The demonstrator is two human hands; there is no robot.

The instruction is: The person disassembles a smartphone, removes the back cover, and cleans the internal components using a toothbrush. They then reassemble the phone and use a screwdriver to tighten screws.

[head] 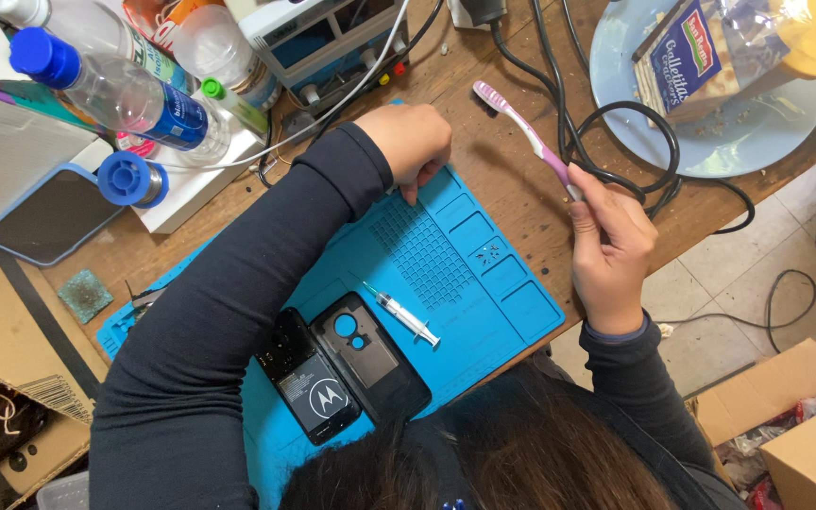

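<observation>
The right hand (609, 247) is closed around the lower end of a pink and white toothbrush (524, 131), which it holds raised with the bristle head pointing up and away over the wooden table (512, 194). The left hand (415, 142) is curled into a loose fist, fingertips pressing down on the far edge of a blue work mat (484, 312); whether anything sits under those fingers cannot be told. The dark sleeve of the left arm crosses the mat diagonally.

On the mat, near the person, lie an opened black phone (306, 376) and, touching it, its black back cover (370, 357) (the cover shows round camera cutouts). Just beside the cover rests a small syringe (402, 314), lying slantwise.

Black cables (616, 142) loop over the table behind the toothbrush, running onto a pale blue plate (616, 66) that carries an open cracker packet (691, 52). On the other side stand clear bottles, one with a blue cap (110, 90), and a phone in a blue case (54, 215) lies face up. Cardboard boxes (795, 416) sit on the floor.
</observation>
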